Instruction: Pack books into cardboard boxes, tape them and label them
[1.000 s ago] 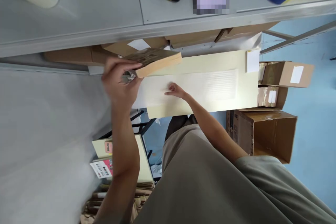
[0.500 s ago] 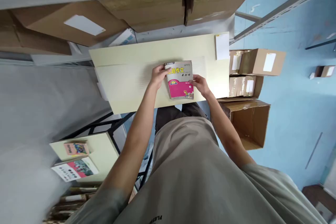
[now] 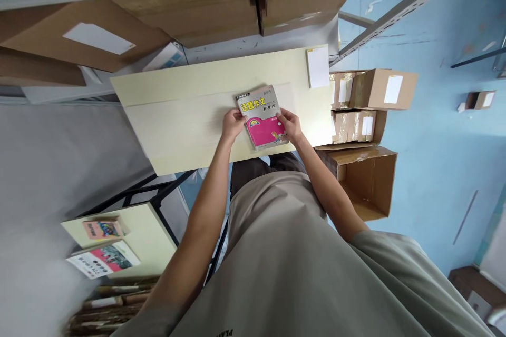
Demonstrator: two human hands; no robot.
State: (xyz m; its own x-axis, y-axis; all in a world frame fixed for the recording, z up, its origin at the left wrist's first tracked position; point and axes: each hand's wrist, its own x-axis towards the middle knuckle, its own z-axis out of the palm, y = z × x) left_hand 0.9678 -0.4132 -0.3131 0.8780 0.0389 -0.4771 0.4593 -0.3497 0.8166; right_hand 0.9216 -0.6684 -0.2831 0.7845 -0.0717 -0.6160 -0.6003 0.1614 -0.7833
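A paperback book (image 3: 263, 118) with a grey and pink cover and yellow Chinese lettering is held between my two hands above the pale yellow tabletop (image 3: 177, 131). My left hand (image 3: 233, 125) grips its left edge, thumb on the cover. On the right edge, my right hand (image 3: 290, 125) is closed the same way, its thumb over the front. The cover faces up and the book is slightly tilted. Fingers underneath it are hidden.
A white pad (image 3: 318, 67) lies at the table's far right corner. Cardboard boxes (image 3: 190, 16) fill the shelf behind. An open carton (image 3: 366, 181) stands on the right. At lower left, a side stand (image 3: 152, 242) carries books (image 3: 105, 259).
The book has turned slightly counterclockwise. My left hand has slid lower along its left edge, uncovering the title lettering. The whole view has shifted a little.
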